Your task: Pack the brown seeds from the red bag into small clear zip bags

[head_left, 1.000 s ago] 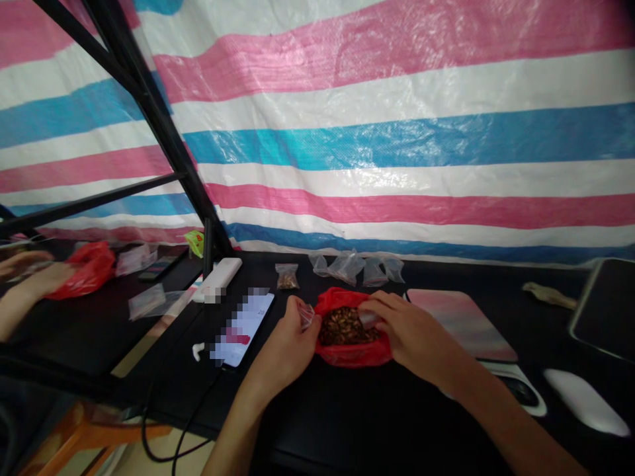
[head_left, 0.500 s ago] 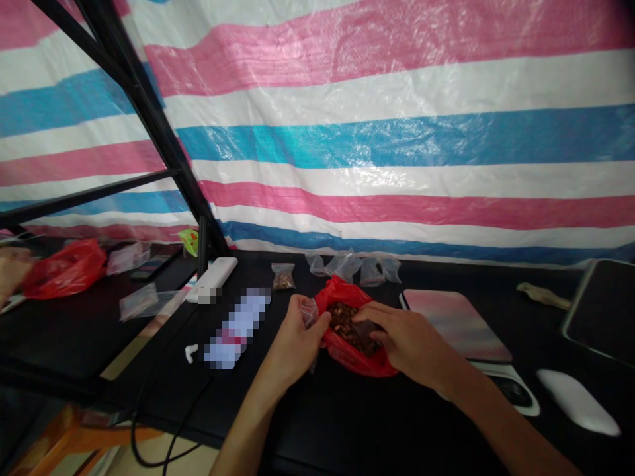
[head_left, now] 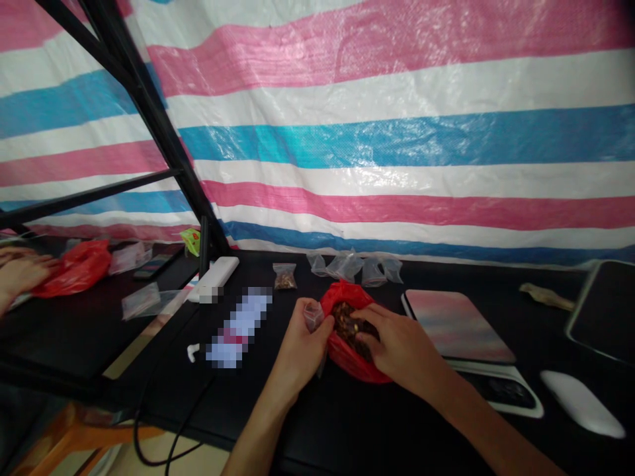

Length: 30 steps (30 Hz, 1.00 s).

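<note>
A red plastic bag [head_left: 364, 370] lies open on the black table, holding brown dried pieces [head_left: 347, 320]. My left hand [head_left: 310, 337] is closed on a small clear plastic bag [head_left: 313, 316] at the red bag's left edge. From the right, my right hand [head_left: 397, 340] reaches into the red bag, its thumb and fingers curled around some of the brown pieces. Its fingertips are partly hidden among them. Behind my left hand stands a small clear bag [head_left: 284, 277] filled with similar brown pieces.
Several clear bags [head_left: 344, 266] lie along the back. On the right are a pinkish flat case [head_left: 459, 327], a phone [head_left: 501, 390] and a white mouse [head_left: 583, 403]. A blurred-out phone [head_left: 238, 330] and white power strip [head_left: 215, 277] lie left. A co-worker's hand [head_left: 24, 271] touches another red bag [head_left: 74, 268].
My right hand has shifted slightly left and deeper into the brown pieces. My left hand still grips the small clear bag. The co-worker's hand has come further over the other red bag.
</note>
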{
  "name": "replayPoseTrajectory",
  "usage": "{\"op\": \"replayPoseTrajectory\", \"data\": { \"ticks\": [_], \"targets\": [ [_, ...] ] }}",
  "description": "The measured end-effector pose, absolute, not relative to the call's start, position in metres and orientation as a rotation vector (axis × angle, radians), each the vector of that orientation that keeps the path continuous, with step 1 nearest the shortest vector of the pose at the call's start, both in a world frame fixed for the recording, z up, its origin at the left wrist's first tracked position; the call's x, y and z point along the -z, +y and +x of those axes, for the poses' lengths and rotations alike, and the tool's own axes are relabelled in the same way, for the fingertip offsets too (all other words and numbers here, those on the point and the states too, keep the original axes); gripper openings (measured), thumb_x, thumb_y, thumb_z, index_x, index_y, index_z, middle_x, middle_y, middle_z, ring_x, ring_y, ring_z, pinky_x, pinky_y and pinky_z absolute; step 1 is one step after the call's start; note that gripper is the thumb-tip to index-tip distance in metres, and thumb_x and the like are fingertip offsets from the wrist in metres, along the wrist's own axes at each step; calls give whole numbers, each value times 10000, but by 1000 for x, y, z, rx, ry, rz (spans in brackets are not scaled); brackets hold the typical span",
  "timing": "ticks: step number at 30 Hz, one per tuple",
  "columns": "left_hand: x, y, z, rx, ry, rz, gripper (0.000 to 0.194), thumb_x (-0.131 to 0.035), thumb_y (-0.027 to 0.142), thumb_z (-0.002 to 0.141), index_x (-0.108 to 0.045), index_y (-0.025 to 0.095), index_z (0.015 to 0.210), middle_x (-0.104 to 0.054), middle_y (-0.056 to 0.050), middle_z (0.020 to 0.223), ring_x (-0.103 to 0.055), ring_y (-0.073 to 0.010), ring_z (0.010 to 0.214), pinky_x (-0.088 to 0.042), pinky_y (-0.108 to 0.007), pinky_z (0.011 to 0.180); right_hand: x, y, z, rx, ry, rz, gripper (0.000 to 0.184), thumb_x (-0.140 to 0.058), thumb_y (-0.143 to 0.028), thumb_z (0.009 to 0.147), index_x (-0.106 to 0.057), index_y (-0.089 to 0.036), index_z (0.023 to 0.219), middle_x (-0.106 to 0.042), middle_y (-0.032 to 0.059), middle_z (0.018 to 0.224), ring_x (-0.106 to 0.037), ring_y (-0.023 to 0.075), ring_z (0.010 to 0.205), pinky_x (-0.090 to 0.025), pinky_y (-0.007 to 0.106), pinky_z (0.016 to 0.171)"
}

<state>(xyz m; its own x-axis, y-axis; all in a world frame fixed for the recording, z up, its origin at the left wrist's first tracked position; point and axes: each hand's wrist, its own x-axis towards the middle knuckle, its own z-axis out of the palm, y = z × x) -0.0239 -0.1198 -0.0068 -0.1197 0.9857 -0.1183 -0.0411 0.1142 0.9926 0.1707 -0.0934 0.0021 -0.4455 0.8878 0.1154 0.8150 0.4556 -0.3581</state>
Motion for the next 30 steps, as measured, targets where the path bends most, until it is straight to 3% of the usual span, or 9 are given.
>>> {"op": "replayPoseTrajectory", "data": {
  "ticks": [8, 16, 19, 24, 27, 30],
  "targets": [
    [13, -121, -26, -1230, 1238, 1091, 276, -668, 437, 895, -536, 212, 985, -567, 26, 783, -525, -116, 652, -450, -222, 621, 7, -96, 172, -379, -2471, -1321, 417, -516, -157, 955, -643, -245, 1343, -672, 86, 1336, -713, 258, 1096, -548, 410, 935],
    [-18, -131, -33, -1501, 1586, 1585, 205, -581, 296, 982, -552, 239, 1176, -609, -39, 1069, -595, -180, 969, -465, -306, 900, -3, -91, 172, -467, -2236, -1340, 314, -584, -149, 926, -700, -263, 1194, -735, 56, 1189, -679, 258, 1078, -506, 429, 968],
    [-30, -126, -33, -1278, 1385, 1723, 115, -515, 274, 1015, -551, 245, 1120, -626, -12, 980, -612, -164, 884, -475, -280, 822, 0, -85, 179, -494, -2155, -1362, 331, -602, -182, 923, -693, -274, 1227, -753, 59, 1181, -685, 278, 1082, -505, 466, 981],
    [-19, -96, -27, -918, 1388, 1976, 158, -638, 193, 892, -562, 229, 1025, -671, -28, 916, -640, -210, 844, -462, -303, 743, -1, -75, 192, -492, -2009, -1312, 339, -575, -261, 961, -654, -271, 1291, -757, 69, 1179, -713, 263, 1048, -549, 452, 972],
    [-8, -80, -17, -905, 1301, 2034, 217, -647, 149, 847, -587, 230, 1040, -707, -28, 947, -663, -216, 843, -472, -309, 737, -9, -76, 194, -378, -2064, -1173, 365, -556, -252, 980, -650, -286, 1330, -733, 58, 1275, -691, 246, 1150, -532, 436, 1045],
    [3, -78, -8, -1013, 1226, 2044, 285, -646, 133, 841, -599, 236, 1103, -726, -26, 1038, -676, -223, 940, -494, -335, 833, -15, -82, 193, -239, -2186, -1030, 415, -502, -214, 1009, -631, -305, 1393, -677, 66, 1361, -637, 238, 1248, -516, 426, 1081]
  ]
}}
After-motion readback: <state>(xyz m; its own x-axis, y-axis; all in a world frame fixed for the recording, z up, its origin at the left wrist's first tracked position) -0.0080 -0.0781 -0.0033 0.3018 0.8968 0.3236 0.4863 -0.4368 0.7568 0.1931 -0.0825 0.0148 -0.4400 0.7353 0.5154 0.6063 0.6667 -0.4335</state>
